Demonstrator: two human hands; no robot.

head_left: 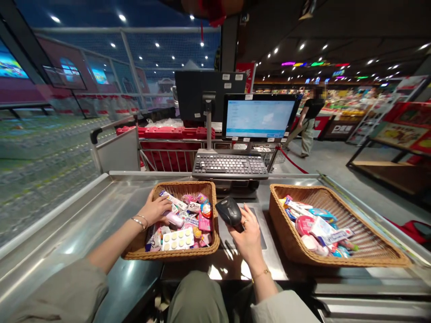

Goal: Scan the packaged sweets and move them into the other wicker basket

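Note:
My left hand (157, 211) reaches into the left wicker basket (138, 246) and closes on a small pink packet (174, 219) among several sweets and small packs. My right hand (248, 233) grips a black handheld barcode scanner (229, 211) between the two baskets, its head pointing toward the left basket. A white blister pack (178, 238) lies at the front of that basket. The right wicker basket (367, 251) holds several more small items.
A keyboard (230, 165) and lit screen (259, 117) stand behind the baskets on the steel checkout counter (84, 224). A red shopping cart (168, 148) sits beyond. A person (310, 121) walks in the aisle at the back right. Shelving stands at the far right.

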